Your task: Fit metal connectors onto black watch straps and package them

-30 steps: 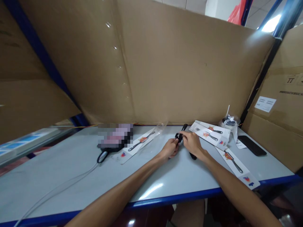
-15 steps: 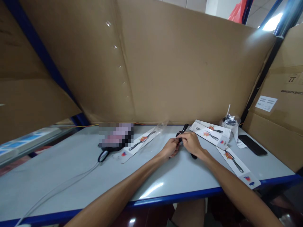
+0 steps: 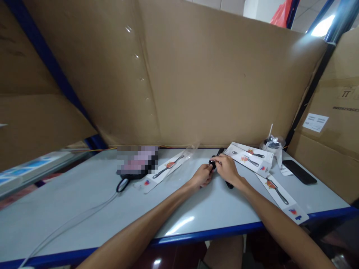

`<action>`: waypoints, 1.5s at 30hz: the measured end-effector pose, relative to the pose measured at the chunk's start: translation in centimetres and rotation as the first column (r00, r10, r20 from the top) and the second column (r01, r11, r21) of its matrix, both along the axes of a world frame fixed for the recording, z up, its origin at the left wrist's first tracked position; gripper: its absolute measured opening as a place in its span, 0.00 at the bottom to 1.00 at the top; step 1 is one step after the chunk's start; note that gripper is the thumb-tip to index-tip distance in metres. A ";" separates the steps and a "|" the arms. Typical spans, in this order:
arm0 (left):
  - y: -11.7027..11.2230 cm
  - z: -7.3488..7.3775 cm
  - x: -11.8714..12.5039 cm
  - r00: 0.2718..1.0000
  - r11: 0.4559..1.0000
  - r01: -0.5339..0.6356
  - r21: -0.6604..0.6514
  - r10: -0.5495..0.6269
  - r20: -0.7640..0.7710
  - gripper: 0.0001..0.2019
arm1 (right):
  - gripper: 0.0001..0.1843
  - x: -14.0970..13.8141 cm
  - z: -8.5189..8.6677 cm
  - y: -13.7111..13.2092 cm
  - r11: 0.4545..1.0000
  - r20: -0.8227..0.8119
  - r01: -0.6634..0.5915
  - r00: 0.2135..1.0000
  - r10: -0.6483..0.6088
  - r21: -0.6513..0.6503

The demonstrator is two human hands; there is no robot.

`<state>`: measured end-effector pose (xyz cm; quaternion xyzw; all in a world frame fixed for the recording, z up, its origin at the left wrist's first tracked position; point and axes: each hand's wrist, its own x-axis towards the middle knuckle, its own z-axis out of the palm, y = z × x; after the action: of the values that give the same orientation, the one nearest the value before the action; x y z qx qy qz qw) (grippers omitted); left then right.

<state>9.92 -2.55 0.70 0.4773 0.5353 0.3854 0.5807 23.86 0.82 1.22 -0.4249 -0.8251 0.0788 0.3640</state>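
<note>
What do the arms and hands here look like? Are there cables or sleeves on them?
They are a person's bare arms. The left hand and right hand wear no gloves. No sleeve, watch, bracelet, cable or marking shows on the left forearm or right forearm. Whether a finger has a ring is too small to tell.

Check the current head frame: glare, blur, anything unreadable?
Head view: white glare streak on the table near its front edge, blown-out light at upper right; mosaic blocks over the device at left; black held piece looks soft, too small for detail.
</note>
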 end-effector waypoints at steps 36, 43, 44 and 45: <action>0.5 -0.8 -0.4 0.998 0.998 0.060 -0.029 -0.060 0.018 0.14 | 0.12 -0.3 -1.1 0.6 0.994 -0.182 -0.007 0.983 -0.014 -0.113; 0.6 -1.2 -0.5 0.997 0.996 0.081 -0.022 -0.081 -0.002 0.17 | 0.07 -0.2 -0.9 0.8 0.985 -0.243 -0.018 0.970 -0.025 -0.174; 0.6 -1.2 -0.5 0.996 0.996 0.084 -0.021 -0.084 -0.002 0.17 | 0.08 -0.2 -0.8 0.7 0.984 -0.239 -0.009 0.970 -0.034 -0.177; 0.6 -1.2 -0.5 0.996 0.996 0.086 -0.020 -0.086 -0.004 0.17 | 0.09 -0.2 -0.8 0.7 0.982 -0.240 -0.009 0.970 -0.037 -0.187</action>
<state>9.38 -1.95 -0.50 0.4950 0.5192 0.3535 0.6003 23.63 1.50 0.44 -0.4504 -0.7602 0.2047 0.4211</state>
